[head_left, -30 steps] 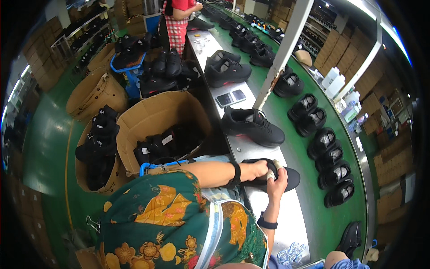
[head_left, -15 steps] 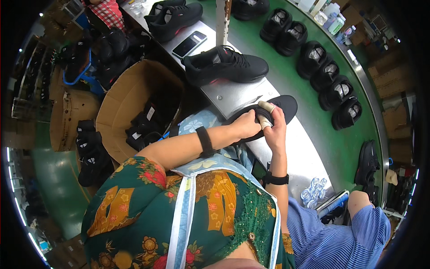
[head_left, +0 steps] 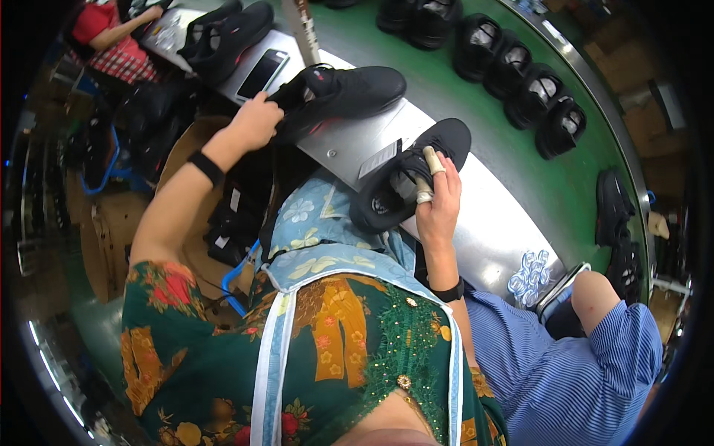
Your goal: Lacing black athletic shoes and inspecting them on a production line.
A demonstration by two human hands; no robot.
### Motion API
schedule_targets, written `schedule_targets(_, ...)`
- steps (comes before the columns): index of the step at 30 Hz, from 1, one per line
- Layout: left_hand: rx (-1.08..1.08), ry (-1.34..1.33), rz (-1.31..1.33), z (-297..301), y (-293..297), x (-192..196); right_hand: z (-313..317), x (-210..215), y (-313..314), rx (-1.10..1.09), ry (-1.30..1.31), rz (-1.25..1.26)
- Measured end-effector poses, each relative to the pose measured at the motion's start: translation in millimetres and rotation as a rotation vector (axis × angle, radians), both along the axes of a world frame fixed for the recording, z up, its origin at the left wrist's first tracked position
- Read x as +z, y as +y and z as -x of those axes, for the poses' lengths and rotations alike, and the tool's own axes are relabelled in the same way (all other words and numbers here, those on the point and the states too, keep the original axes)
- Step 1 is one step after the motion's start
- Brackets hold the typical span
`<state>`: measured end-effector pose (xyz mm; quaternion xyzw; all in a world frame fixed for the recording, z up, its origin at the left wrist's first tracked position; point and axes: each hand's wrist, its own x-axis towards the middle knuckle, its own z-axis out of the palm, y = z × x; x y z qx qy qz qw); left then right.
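A black sneaker (head_left: 383, 207) lies tilted at the near edge of the metal bench, its opening facing up and a grey tag beside its laces. My right hand (head_left: 440, 195) grips its side, with pale finger covers on two fingers. Farther left, a second black sneaker (head_left: 357, 91) rests on the bench, toe to the right. At its heel my left hand (head_left: 256, 123) is closed, the fingers curled onto the collar; the fingertips are partly hidden.
A phone (head_left: 263, 73) and another black pair (head_left: 232, 41) are at the back left. Several black shoes (head_left: 532, 93) line the green conveyor. Clear plastic pieces (head_left: 529, 279) lie at the bench's right. A cardboard box (head_left: 182, 149) stands left; another person sits at my right.
My left hand has left the near sneaker and moved up and left to the second sneaker's heel. The near sneaker's opening now shows, with my right hand still on it.
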<state>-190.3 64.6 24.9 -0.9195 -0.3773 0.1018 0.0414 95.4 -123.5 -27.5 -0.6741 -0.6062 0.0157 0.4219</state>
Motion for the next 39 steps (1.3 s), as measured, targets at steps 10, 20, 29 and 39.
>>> schedule_targets(10, -0.094, -0.459, 0.195, -65.0, -121.2, -23.0, -42.4, 11.1, -44.1, -0.164, -0.082, -0.008)
schedule_targets(20, -0.048, -0.795, 0.632, -68.0, -134.1, -27.4, -54.2, 43.3, -68.1, -0.233, -0.151, 0.169)
schedule_targets(29, 0.253, -0.642, 0.595, -68.5, -113.5, -59.7, 50.6, 35.1, -14.7, -0.002, 0.147, 0.924)
schedule_targets(39, -0.100, -0.476, 0.759, -2.2, -119.6, -46.6, 27.5, 7.4, -77.5, 0.293, 0.010, 0.895)
